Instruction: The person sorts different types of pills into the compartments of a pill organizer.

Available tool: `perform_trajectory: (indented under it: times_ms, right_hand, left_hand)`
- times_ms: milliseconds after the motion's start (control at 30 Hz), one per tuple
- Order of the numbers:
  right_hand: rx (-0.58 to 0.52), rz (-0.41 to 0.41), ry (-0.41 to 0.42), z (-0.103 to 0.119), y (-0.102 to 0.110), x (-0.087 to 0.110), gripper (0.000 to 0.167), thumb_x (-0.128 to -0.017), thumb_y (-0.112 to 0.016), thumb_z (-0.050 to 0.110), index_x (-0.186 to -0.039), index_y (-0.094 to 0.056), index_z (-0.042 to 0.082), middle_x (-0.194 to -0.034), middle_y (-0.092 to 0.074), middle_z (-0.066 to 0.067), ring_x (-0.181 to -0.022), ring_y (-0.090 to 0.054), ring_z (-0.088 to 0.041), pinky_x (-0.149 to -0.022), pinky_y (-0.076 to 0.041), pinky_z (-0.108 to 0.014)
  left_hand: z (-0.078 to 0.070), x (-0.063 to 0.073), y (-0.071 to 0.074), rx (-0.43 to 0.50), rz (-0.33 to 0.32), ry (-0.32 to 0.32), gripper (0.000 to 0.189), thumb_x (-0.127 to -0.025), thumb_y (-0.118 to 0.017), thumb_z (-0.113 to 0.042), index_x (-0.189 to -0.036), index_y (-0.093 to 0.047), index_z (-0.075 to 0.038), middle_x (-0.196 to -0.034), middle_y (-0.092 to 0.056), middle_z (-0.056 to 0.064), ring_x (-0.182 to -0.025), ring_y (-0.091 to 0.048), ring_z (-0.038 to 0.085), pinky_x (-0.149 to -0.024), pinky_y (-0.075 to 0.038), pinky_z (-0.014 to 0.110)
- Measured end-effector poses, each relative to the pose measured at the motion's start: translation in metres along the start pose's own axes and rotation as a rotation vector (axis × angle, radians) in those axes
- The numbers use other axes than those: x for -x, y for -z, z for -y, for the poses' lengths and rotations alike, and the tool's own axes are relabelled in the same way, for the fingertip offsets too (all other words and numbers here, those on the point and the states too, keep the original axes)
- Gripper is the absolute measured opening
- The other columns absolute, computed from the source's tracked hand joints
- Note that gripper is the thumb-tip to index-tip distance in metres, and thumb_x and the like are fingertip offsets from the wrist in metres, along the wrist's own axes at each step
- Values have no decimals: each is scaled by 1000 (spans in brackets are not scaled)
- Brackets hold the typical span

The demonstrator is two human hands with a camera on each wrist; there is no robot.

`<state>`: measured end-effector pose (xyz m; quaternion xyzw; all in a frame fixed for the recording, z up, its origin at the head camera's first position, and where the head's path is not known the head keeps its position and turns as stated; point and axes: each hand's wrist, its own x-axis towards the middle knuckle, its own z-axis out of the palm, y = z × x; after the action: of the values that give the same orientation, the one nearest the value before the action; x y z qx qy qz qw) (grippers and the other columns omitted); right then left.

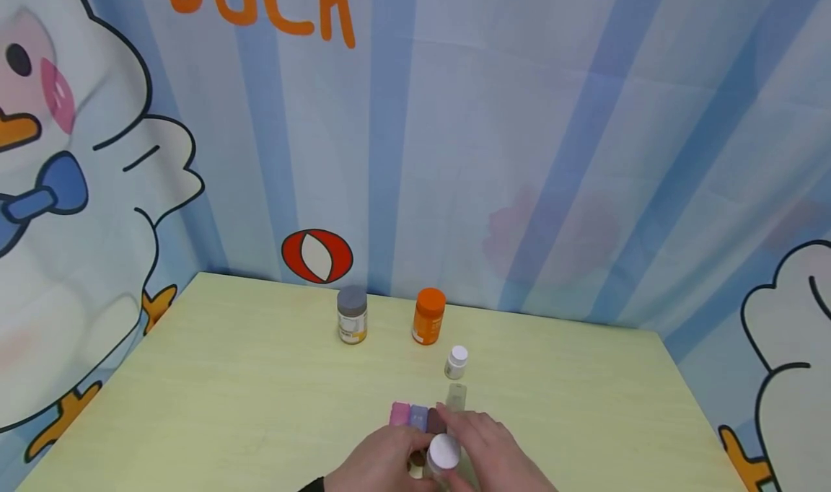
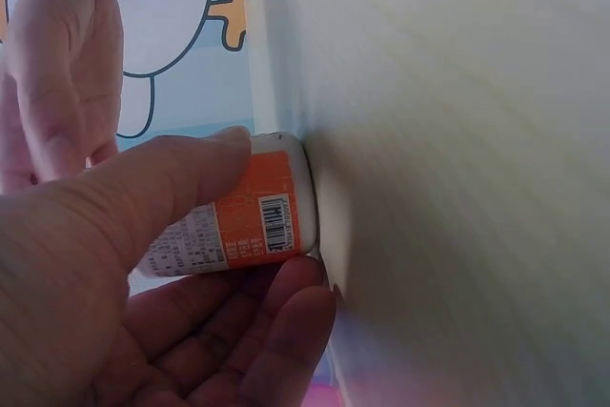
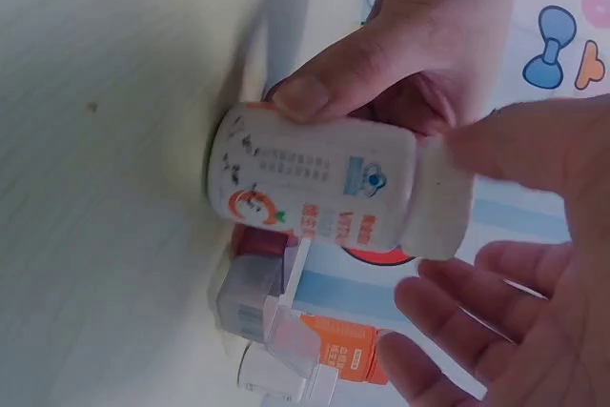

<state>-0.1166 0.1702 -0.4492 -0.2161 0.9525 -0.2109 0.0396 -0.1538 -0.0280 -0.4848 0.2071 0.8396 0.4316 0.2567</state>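
Observation:
In my left hand (image 1: 383,459) I hold a white vitamin bottle (image 3: 315,178) with an orange label, upright, its base at the tabletop. My left thumb (image 2: 181,164) presses one side of it, and the curled fingers lie along the other. My right hand (image 1: 490,449) is beside the bottle's white cap (image 1: 444,451). In the right wrist view, its thumb touches the cap (image 3: 443,199), while the fingers are loosely bent and spread below it. Just beyond the hands are a pink item (image 1: 399,413), a bluish-purple item (image 1: 418,417) and a dark brown item (image 1: 436,421), partly hidden.
On the pale yellow table (image 1: 260,391), a translucent container (image 1: 456,397) lies beyond my right hand. Behind it stand a small white bottle (image 1: 457,362), an orange bottle (image 1: 428,317) and a grey-capped bottle (image 1: 353,315). A striped cloth backdrop (image 1: 441,153) hangs along the far edge.

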Motion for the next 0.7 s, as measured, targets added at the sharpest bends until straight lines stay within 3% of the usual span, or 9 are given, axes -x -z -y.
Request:
perform_trajectory:
  times_ms: [100,200,300,433,600,700]
  right_hand:
    - [-3,-35,-1,-2,0,-1,70,-84,-58,67,-141,-45,27,-125,-56,12,-109,-52,-9,-93,-51,-40]
    - [-6,-37,38,-5,-1,-2,64,-85,-56,66,-134,-52,24,-118,-58,12,-101,-52,-6,-91,-51,-37]
    - [7,-16,84,-7,0,-2,57,-90,-57,57,-137,-50,25,-124,-59,12,-105,-54,-7,-93,-51,-40]
    - [-11,37,54,-5,3,0,63,-91,-58,54,-146,-38,31,-136,-53,13,-115,-53,-10,-96,-50,-42]
    - [-33,54,17,-4,3,-2,70,-86,-60,60,-145,-41,27,-130,-54,8,-110,-51,-10,-93,-52,-37]
    - [-29,43,38,-5,2,-3,64,-89,-60,56,-142,-45,23,-128,-56,9,-106,-50,-8,-93,-52,-34]
  left_hand:
    - [0,0,0,-9,-3,-4,24,-76,-80,-38,-97,-71,-32,-81,-63,-13,-77,-57,11,-71,-48,25]
    - [-1,-1,0,-11,-3,15,23,-77,-80,-37,-96,-70,-32,-80,-63,-12,-76,-56,11,-71,-48,27]
    - [-1,-2,0,-11,-2,31,22,-78,-80,-35,-97,-71,-30,-81,-64,-11,-77,-57,12,-73,-50,29]
    - [0,-1,0,-16,-7,20,26,-77,-81,-36,-99,-71,-28,-81,-64,-12,-76,-57,12,-73,-50,28]
    - [1,-1,0,-29,-19,7,29,-75,-81,-42,-98,-71,-28,-80,-63,-11,-75,-56,12,-69,-48,27]
    - [0,-1,0,-24,-17,19,27,-76,-81,-39,-98,-71,-27,-81,-64,-11,-76,-56,12,-71,-49,28]
